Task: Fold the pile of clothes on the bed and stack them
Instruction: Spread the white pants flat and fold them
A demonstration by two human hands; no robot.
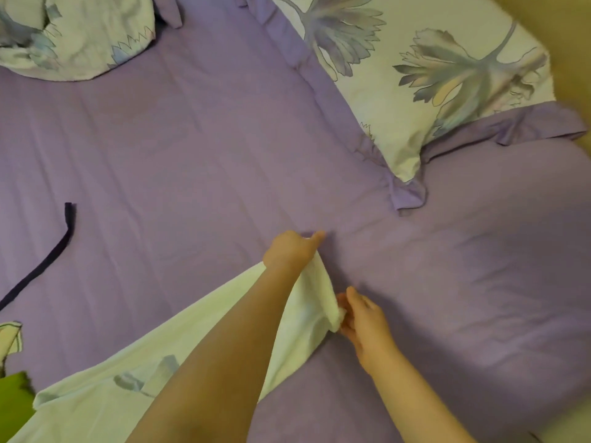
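A: Left hand (289, 251)?
B: Far out over the bed (192, 155), fingers closed on the top edge of a pale white cloth (204, 327). Thumb points away from the camera, knuckles low against the purple sheet.

A: Right hand (361, 324)?
B: Nearer the camera, pinching the same cloth at its right corner, fingers curled round a bunched fold. The two hands sit close, left beyond right.

A: Where does the cloth lie?
B: It runs from the hands down toward the lower left, under the left forearm, spread on the sheet. A faded grey-blue print shows near its lower part.

A: Anything else on the bed?
B: Dark strap (62, 238) at left, lying curved and well apart from the cloth. Green fabric (14, 407) at the bottom-left corner, just beside the cloth's edge. Floral pillow (431, 78) upper right, with a purple frill; another floral pillow (73, 36) upper left.
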